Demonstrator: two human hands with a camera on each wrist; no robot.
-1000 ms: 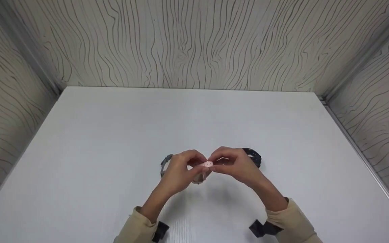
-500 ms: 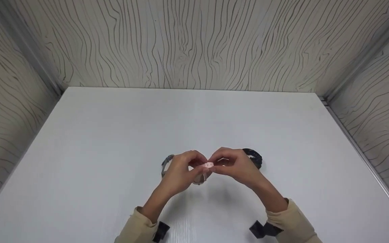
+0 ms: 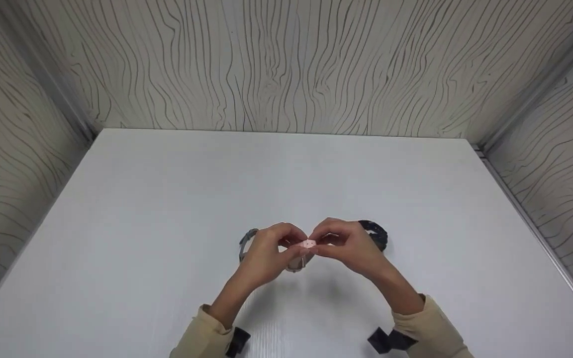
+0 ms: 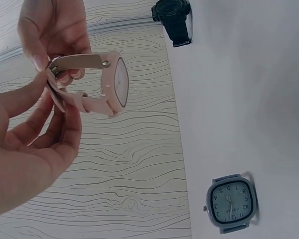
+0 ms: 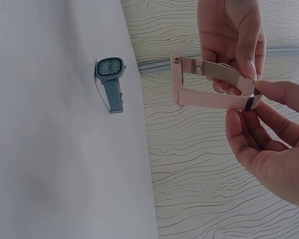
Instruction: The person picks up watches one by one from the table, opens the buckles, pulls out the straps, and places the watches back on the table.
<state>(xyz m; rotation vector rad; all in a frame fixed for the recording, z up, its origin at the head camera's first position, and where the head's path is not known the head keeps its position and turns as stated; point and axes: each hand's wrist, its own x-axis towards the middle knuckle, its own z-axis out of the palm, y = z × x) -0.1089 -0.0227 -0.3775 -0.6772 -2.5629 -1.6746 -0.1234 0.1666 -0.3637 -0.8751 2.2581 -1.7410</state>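
From the head we look forward and down, farthest off, across the desk point(image 3: 167, 199) to its far edge and corners, close in from the wrists, past the left hand point(image 4: 35, 144) toward the right hand point(image 5: 276, 154) and the reverse, both sharing the pink watch point(image 4: 109, 89) and blue watch point(image 4: 232, 201).

Pink watch point(image 4: 109, 83) before you: smooth, plastic-looking case point(image 5: 175, 82), glassy dial point(image 4: 121, 83); strap point(image 5: 212, 99) matt, leather-like; buckle point(image 5: 249, 103) glossy metal. Blue-grey watch point(image 4: 231, 205) at your left: smooth, plastic-looking, glass-like face. Black watch point(image 4: 173, 17) at right: dull, plastic-looking. Your sleeves point(image 3: 199, 334): matt cloth. Table point(image 3: 286, 184): smooth white, soft sheen. Far wall point(image 3: 271, 64): wood-grain patterned, matt.
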